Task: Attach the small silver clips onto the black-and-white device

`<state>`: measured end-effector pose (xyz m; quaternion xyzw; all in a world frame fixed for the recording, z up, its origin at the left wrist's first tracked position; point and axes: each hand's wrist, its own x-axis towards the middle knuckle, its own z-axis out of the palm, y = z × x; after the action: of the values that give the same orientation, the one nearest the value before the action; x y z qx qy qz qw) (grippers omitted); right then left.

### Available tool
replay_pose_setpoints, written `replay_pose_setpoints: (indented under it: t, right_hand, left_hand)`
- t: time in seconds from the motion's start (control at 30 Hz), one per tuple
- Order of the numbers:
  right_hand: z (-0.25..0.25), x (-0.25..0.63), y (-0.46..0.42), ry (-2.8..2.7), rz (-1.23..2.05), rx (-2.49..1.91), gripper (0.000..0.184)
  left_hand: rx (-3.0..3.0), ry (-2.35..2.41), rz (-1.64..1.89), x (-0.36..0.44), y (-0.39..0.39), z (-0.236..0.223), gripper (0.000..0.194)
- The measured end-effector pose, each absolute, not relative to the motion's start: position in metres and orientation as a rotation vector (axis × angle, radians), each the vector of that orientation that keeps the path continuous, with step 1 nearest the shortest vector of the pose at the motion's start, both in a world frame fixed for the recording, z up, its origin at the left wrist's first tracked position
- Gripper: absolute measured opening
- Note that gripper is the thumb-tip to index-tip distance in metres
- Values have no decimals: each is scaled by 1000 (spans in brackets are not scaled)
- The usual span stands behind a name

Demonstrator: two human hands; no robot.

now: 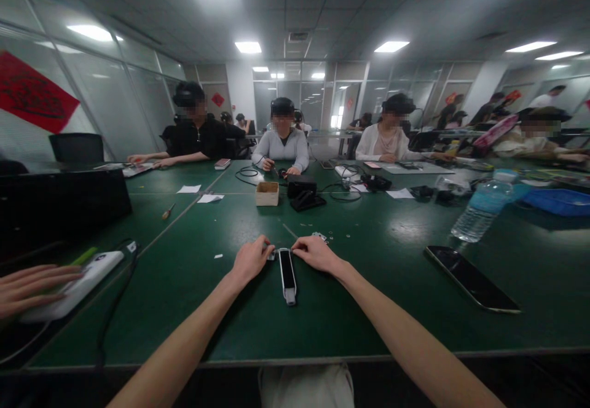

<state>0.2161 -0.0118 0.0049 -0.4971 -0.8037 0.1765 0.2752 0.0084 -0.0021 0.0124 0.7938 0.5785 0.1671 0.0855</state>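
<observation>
A slim white device with a long black face (287, 270) lies on the green table between my hands, a pale plug-like end pointing toward me. My left hand (250, 260) rests just left of its far end, fingers pinched together beside a small shiny piece (271, 257). Whether the fingertips grip that piece is too small to tell. On the other side, my right hand (317, 253) is closed in a pinch at the device's far right corner; what it holds, if anything, cannot be made out. Small loose parts (320, 236) lie just beyond my right hand.
A phone (470, 278) and a tilted water bottle (483, 208) are at right. Ahead stand a small box (267, 193) and a black stand (306, 199). At left, another person's hand (34, 288) touches a white power strip (90, 279). Several people sit opposite.
</observation>
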Motion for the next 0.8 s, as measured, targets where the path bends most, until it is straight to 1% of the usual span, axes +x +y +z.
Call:
replay_pose_setpoints:
  t: [0.13,0.23,0.3,0.43,0.57,0.73,0.8]
  right_hand:
    - [9,215,-13,-2208,440,-1342,17]
    - [19,223,-13,-2259,398,-1329,18]
    - [26,237,-11,-2225,321,-1372,21]
    - [30,271,-4,-2073,136,-1609,24]
    - [22,282,-1,-2134,153,-1721,26]
    - [15,265,1,-2157,56,-1800,17]
    - [17,259,0,-2134,26,-1808,17]
  left_hand:
    - [2459,1781,402,11,-6,14,21]
    - [2484,1775,399,11,-5,13,24]
    - [2465,1737,452,8,-4,13,23]
    - [2497,1591,592,2,0,14,21]
    - [2583,1431,640,0,0,14,18]
    - [2573,1412,619,1,-2,13,16]
    - [2582,1414,614,0,-2,14,15]
